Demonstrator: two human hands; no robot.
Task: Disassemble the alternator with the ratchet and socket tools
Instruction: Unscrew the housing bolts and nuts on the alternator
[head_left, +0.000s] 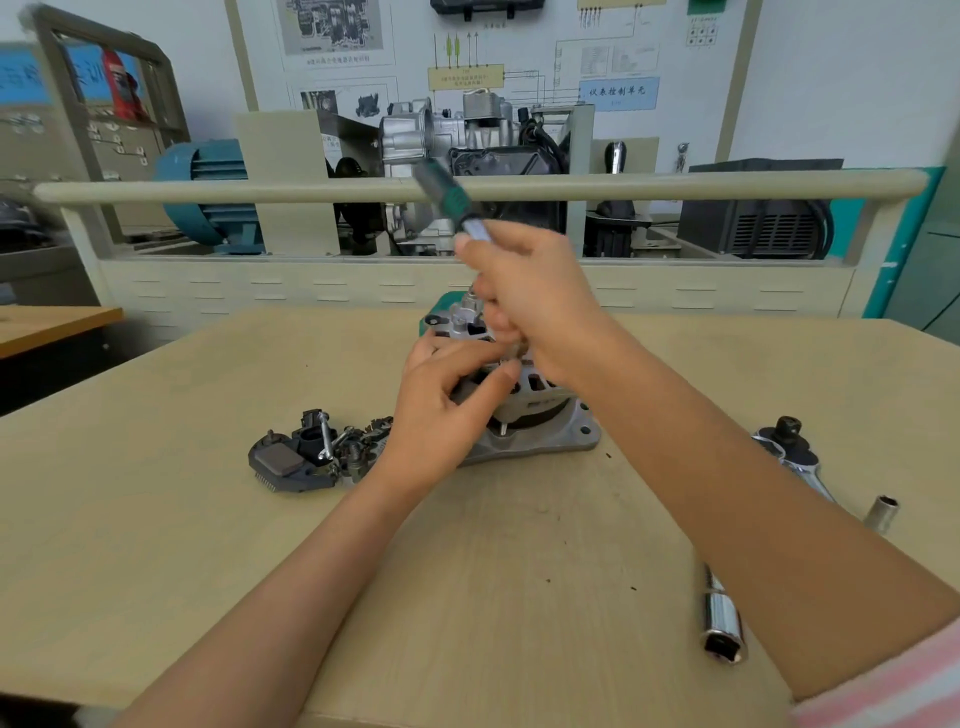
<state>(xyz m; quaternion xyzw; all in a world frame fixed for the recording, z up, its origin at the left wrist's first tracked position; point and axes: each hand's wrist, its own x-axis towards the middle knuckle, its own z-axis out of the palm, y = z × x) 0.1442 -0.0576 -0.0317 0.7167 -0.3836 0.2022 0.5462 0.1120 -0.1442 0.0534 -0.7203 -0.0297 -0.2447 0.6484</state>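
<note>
Green-handled ratchet (451, 200) is gripped in the right hand (535, 306), while left hand (441, 410) fingers curl around the alternator (524, 410).

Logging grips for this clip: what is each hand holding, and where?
The right hand grips a ratchet low on its handle. The left hand holds the alternator by its upper housing.

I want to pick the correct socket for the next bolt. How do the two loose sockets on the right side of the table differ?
The near socket looks longer and wider; the far socket looks short and slim. The near socket lies on its side, its square drive hole facing the camera; the far socket stands tilted, opening upward. Both are shiny metal, untouched on the table.
</note>
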